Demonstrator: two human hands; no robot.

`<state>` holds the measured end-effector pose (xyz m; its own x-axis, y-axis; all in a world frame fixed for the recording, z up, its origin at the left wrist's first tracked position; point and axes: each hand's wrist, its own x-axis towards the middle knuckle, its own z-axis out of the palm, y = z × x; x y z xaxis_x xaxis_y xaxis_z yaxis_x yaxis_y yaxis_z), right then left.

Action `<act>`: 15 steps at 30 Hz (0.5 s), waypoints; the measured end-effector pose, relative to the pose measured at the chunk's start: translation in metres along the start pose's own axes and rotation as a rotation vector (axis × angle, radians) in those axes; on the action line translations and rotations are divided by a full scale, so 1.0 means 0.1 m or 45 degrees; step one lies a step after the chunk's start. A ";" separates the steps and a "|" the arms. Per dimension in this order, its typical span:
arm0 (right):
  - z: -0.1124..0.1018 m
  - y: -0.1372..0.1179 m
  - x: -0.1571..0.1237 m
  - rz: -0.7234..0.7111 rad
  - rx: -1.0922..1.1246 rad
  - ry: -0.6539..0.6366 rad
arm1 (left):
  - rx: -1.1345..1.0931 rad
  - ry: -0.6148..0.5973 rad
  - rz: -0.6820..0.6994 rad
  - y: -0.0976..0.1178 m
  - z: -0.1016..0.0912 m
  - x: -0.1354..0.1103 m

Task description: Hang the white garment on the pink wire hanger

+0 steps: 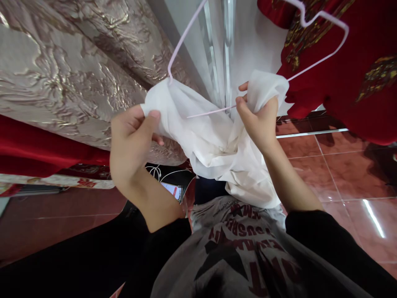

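White cloth (207,136) drapes from a pink hanger (346,30) toward the shirt (229,236), apparently lengthwise, both hands (130,140) (260,124) pinching it.

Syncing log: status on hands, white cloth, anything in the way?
Left hand pinching white cloth; right hand partly under it, grip unclear. Cloth spread between hands, bunched below. Cloth hides part of pink hanger.

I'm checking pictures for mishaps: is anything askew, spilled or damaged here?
Mainly the soft white cloth on the thin pale pink hanger: between the left hand and right hand it sags in crumpled folds instead of hanging smooth, perhaps just from handling. No spill or tear shows.
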<state>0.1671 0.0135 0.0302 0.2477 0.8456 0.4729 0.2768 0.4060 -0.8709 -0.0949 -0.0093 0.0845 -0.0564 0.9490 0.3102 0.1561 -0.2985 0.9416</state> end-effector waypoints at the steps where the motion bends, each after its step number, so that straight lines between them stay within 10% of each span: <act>1: 0.01 -0.01 -0.01 0.001 0.003 -0.002 | 0.065 0.014 0.026 0.01 0.01 0.01; 10: 0.10 -0.04 -0.09 -0.032 0.035 -0.072 | 0.108 0.445 0.477 0.13 0.37 0.26; 15: 0.11 -0.01 -0.10 -0.070 0.023 -0.070 | 0.000 0.566 -0.092 0.17 0.52 0.37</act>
<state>0.1538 0.0084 0.0249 0.1814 0.8394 0.5123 0.2714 0.4580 -0.8465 -0.0432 0.0260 0.1047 -0.4851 0.8318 0.2698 0.1359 -0.2331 0.9629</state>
